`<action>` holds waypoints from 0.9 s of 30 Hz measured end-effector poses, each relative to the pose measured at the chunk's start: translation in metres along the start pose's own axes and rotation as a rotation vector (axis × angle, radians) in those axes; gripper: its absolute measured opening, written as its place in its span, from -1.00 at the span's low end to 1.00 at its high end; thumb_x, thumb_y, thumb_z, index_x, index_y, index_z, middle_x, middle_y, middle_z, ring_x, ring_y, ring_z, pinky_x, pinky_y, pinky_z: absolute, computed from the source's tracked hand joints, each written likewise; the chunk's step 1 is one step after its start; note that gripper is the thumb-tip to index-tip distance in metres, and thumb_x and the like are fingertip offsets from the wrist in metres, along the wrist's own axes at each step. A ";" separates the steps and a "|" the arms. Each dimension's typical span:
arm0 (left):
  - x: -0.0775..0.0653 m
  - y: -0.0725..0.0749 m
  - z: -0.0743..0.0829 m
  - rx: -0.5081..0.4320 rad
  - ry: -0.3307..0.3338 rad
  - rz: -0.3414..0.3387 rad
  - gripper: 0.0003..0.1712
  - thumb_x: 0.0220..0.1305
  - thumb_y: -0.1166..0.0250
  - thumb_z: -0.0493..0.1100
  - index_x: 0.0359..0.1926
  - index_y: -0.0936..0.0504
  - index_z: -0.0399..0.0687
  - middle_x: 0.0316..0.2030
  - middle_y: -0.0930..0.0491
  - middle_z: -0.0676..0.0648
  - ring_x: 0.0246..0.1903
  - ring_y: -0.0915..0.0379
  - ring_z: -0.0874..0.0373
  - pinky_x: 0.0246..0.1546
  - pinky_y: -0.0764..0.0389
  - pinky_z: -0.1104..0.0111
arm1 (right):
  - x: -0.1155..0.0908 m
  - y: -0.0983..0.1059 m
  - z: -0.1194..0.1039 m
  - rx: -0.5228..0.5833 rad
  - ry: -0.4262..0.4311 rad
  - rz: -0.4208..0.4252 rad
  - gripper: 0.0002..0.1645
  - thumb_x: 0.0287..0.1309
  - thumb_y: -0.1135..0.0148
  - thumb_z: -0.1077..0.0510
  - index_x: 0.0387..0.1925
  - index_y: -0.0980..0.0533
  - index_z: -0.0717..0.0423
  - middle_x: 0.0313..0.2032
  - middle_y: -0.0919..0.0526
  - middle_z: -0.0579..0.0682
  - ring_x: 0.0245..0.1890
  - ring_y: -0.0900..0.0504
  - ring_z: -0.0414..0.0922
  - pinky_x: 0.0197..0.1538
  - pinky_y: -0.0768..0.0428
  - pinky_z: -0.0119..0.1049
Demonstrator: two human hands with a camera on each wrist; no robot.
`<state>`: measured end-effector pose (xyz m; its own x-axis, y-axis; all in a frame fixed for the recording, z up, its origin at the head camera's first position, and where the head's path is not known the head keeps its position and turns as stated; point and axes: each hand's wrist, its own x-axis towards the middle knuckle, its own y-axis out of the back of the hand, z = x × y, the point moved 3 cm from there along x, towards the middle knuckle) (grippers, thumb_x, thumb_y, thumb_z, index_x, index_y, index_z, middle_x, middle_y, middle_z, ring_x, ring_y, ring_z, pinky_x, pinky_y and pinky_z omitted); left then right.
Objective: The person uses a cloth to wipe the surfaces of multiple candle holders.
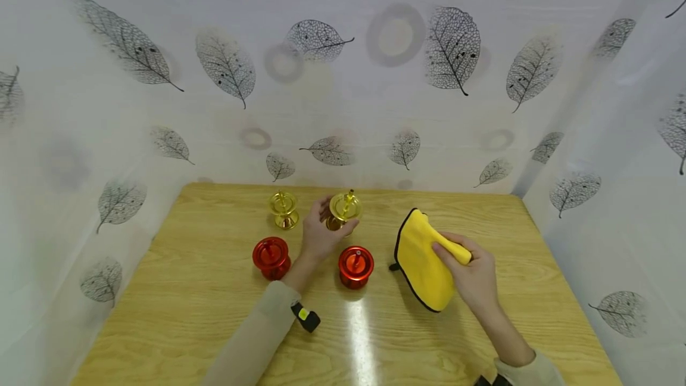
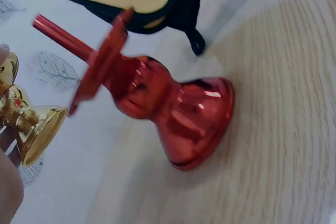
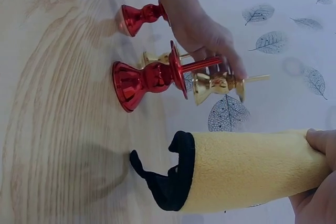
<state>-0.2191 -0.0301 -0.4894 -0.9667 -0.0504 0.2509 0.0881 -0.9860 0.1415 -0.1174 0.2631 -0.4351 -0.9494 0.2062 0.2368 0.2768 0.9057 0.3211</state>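
yellow cloth (image 3: 252,174) between right-hand fingers (image 1: 465,240)

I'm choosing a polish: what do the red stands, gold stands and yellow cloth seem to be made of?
Red stands: probably metal with a glossy coloured finish, given sharp highlights. Gold stands: likely polished metal, judging by bright reflections, though plated plastic could look alike. Yellow cloth: soft fabric, perhaps microfibre, with a matte, fuzzy surface.

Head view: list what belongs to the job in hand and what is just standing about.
In the job:
- gold candle holder, held in the left grip
- yellow cloth, held in the right grip

Standing about, untouched, though perhaps part of the same set:
- other gold candle holder
- left red candle holder
- right red candle holder
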 end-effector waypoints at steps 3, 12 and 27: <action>-0.004 0.003 0.016 -0.015 -0.027 -0.001 -0.11 -0.02 -0.69 -0.17 0.33 -0.49 -0.25 0.21 -0.66 -0.27 0.24 -0.61 -0.19 0.36 -0.60 -0.01 | 0.002 0.000 -0.004 0.018 -0.001 0.006 -0.71 0.27 -0.47 0.29 0.01 -0.72 0.29 -0.25 -0.75 -0.49 -0.42 -0.76 -0.30 -0.41 -0.74 -0.38; -0.023 0.007 0.061 -0.054 -0.234 -0.081 -0.16 -0.05 -0.68 -0.27 0.29 -0.54 -0.30 0.09 -0.72 -0.31 0.04 -0.71 -0.16 0.03 -0.77 0.36 | 0.003 0.001 -0.019 0.093 -0.054 0.014 -0.66 0.26 -0.48 0.27 0.05 -0.70 0.30 -0.24 -0.80 -0.35 -0.42 -0.77 -0.26 -0.41 -0.74 -0.39; -0.054 -0.007 0.094 0.073 -0.713 -0.259 -0.07 -0.17 -0.75 -0.28 0.27 -0.54 -0.38 0.05 -0.73 -0.27 -0.03 -0.74 -0.04 -0.03 -0.79 0.37 | -0.003 -0.015 -0.054 0.164 -0.037 -0.108 -0.69 0.28 -0.44 0.32 0.03 -0.69 0.36 -0.26 -0.81 -0.22 -0.44 -0.73 -0.20 -0.43 -0.73 -0.34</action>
<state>-0.1454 -0.0053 -0.4136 -0.5716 0.3209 0.7552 -0.0809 -0.9379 0.3374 -0.1113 0.2291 -0.3915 -0.9780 0.1155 0.1740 0.1482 0.9708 0.1888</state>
